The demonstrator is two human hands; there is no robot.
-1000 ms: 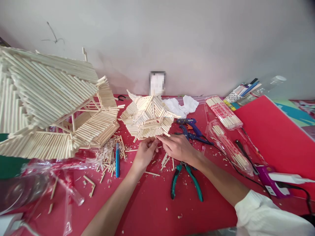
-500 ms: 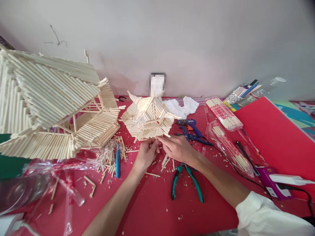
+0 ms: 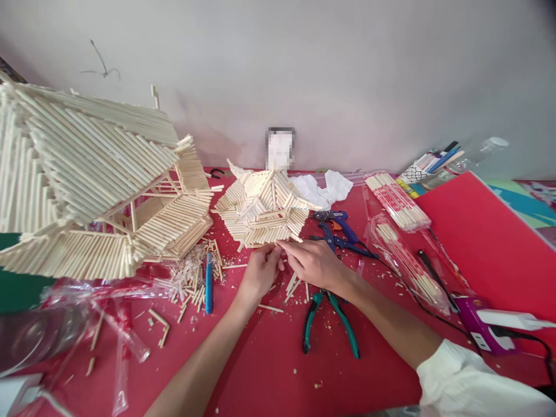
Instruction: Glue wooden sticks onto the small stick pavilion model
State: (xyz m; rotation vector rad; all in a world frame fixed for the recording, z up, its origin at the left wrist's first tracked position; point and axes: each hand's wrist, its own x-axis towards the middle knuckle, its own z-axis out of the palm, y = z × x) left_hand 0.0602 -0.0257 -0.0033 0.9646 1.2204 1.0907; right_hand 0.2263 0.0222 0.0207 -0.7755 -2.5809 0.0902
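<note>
A small model pavilion built of pale wooden sticks [image 3: 269, 200] stands in the middle of the red table. At its front eave are both my hands, fingertips close together. My left hand [image 3: 258, 273] is closed, thumb and index finger pinched; what lies between them is hidden. My right hand [image 3: 316, 263] comes in from the right, its fingers bent together and the index fingertip at the eave's lower edge. Anything in its grasp is too small to make out. Loose cut sticks [image 3: 293, 286] lie beneath the hands, and green-handled pliers [image 3: 341, 324] rest just below my right wrist.
A larger stick-built house [image 3: 99, 156] fills the left side. Stick offcuts [image 3: 186, 284] and a blue tube-like tool [image 3: 209, 284] lie before it. To the right are a blue glue gun [image 3: 341, 223], packs of chopsticks [image 3: 397, 200], a purple power strip [image 3: 484, 324] and a red board [image 3: 490, 249].
The whole view has shifted very slightly. Both hands keep the same pose at the small pavilion's eave, and no object has visibly moved.
</note>
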